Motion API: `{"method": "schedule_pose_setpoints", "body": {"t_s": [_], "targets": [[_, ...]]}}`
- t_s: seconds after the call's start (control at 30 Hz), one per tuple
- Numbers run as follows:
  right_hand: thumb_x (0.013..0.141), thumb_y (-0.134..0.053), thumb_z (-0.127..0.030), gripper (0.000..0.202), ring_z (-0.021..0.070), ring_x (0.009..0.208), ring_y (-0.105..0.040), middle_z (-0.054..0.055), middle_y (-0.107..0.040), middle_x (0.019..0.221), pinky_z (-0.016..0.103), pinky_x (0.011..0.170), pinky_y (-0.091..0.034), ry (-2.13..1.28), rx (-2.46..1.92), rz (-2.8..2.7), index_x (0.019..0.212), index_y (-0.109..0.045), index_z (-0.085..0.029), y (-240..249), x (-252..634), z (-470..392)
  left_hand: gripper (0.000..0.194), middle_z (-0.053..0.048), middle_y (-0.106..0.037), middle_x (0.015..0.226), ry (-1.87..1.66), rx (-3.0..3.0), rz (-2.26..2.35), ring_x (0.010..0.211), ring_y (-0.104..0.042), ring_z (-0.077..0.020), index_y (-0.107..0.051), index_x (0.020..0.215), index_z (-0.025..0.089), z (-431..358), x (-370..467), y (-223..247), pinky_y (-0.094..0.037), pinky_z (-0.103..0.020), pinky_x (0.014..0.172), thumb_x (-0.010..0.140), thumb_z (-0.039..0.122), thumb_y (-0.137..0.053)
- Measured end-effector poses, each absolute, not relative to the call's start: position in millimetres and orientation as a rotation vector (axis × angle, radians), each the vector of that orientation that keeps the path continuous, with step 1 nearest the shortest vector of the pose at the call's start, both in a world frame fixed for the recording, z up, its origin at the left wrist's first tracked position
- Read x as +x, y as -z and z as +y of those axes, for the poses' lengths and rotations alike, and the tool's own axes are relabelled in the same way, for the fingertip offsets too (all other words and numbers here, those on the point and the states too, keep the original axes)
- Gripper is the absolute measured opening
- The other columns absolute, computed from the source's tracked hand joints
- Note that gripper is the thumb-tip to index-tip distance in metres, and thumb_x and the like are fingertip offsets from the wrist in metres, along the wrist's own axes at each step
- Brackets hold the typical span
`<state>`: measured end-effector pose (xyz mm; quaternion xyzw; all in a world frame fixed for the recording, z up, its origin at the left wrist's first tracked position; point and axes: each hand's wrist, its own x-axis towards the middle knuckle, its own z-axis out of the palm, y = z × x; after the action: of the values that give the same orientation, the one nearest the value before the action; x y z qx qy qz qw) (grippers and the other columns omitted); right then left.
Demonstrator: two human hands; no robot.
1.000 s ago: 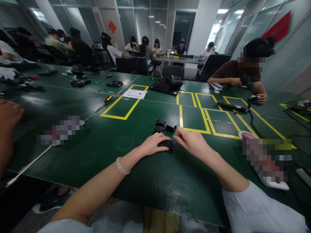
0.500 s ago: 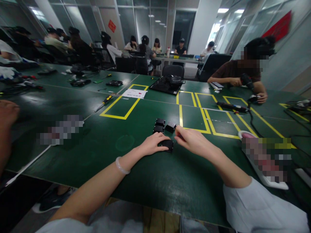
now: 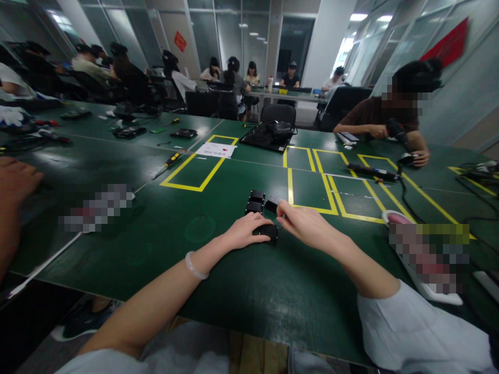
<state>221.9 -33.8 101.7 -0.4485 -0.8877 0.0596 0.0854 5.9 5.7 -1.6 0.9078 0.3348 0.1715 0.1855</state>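
Note:
On the green table (image 3: 218, 280), my left hand (image 3: 245, 231) grips a small black block (image 3: 270, 233) between thumb and fingers. My right hand (image 3: 302, 222) is closed just to the right of that block, its fingertips pinched together close to the block's upper right corner. Whatever the right fingers hold is hidden or too small to make out. Two more black blocks (image 3: 256, 197) stand in a line just beyond my left fingers. Another black block (image 3: 272, 202) lies beside them, partly covered by my right fingers.
Yellow tape outlines (image 3: 290, 187) mark the table ahead. A yellow-black screwdriver (image 3: 172, 160) and a white paper (image 3: 217, 150) lie ahead left. A white tray (image 3: 448, 297) sits at right. A co-worker's hand (image 3: 19, 174) is at far left; another person holds a power tool (image 3: 396, 131).
My right hand has shifted slightly left, nearer the block in my left hand. My left hand has stayed in place. The co-worker's hand at far left has moved slightly inward.

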Motion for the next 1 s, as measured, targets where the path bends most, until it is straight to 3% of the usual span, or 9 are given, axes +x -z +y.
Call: {"method": "schedule_pose_setpoints", "body": {"t_s": [0.17,0.37,0.83,1.0], "targets": [[0.095,-0.040,-0.029,0.011,0.0128,0.062,-0.052,0.001,-0.061,0.075,0.024,0.055,-0.027,-0.200,-1.300,-2.626,0.096,-0.046,-0.020,-101,223,-34,0.043,-0.005,-0.056,0.112,-0.490,2.552,0.946,0.102,-0.052,-0.0226,-0.054,0.125,0.027,6,6,2,-0.042,-0.032,0.087,0.089,0.050,-0.056],[0.097,-0.036,-0.040,0.025,0.0138,0.058,-0.052,0.000,-0.057,0.066,0.024,0.054,-0.024,-0.155,-1.303,-2.644,0.090,-0.048,-0.020,-97,219,-36,0.043,-0.005,-0.056,0.110,-0.512,2.567,0.939,0.101,-0.051,-0.0222,-0.055,0.125,0.027,7,6,4,-0.042,-0.032,0.088,0.088,0.050,-0.058],[0.098,-0.035,-0.036,0.022,0.0140,0.060,-0.058,0.001,-0.061,0.070,0.023,0.054,-0.029,-0.024,-1.227,-2.444,0.095,-0.048,-0.018,-70,216,-39,0.042,-0.004,-0.056,0.110,-0.489,2.563,0.937,0.101,-0.052,-0.0215,-0.054,0.124,0.026,5,6,1,-0.043,-0.030,0.085,0.089,0.049,-0.057],[0.098,-0.034,-0.034,0.023,0.0127,0.061,-0.057,0.001,-0.061,0.071,0.023,0.055,-0.028,0.091,-1.213,-2.437,0.087,-0.049,-0.019,-69,217,-38,0.040,-0.005,-0.057,0.109,-0.489,2.566,0.944,0.100,-0.052,-0.0219,-0.056,0.121,0.025,5,6,0,-0.043,-0.031,0.086,0.089,0.049,-0.058]]}}
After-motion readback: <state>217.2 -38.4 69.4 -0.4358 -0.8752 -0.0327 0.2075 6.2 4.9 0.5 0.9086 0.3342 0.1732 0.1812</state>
